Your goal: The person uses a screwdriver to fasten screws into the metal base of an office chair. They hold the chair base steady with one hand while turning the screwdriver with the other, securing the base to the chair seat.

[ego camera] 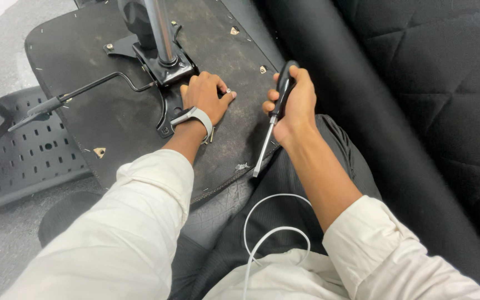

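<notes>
An upturned office chair seat (pixel 112 111) lies across my lap, its dark underside facing up. A black metal mechanism plate (pixel 162 66) with a silver gas cylinder (pixel 159 28) is fixed to it. My left hand (pixel 204 97) rests beside that plate, its fingertips pinching a small silver screw (pixel 228 90) against the seat. A grey watch band circles that wrist. My right hand (pixel 293 103) grips a screwdriver (pixel 268 130) by its black handle, the shaft pointing down toward me.
A thin black adjustment lever (pixel 79 91) sticks out left from the mechanism. A perforated black plastic chair back (pixel 23 150) lies on the floor at left. A black quilted sofa (pixel 434 83) fills the right side. A white cable (pixel 268 228) loops over my lap.
</notes>
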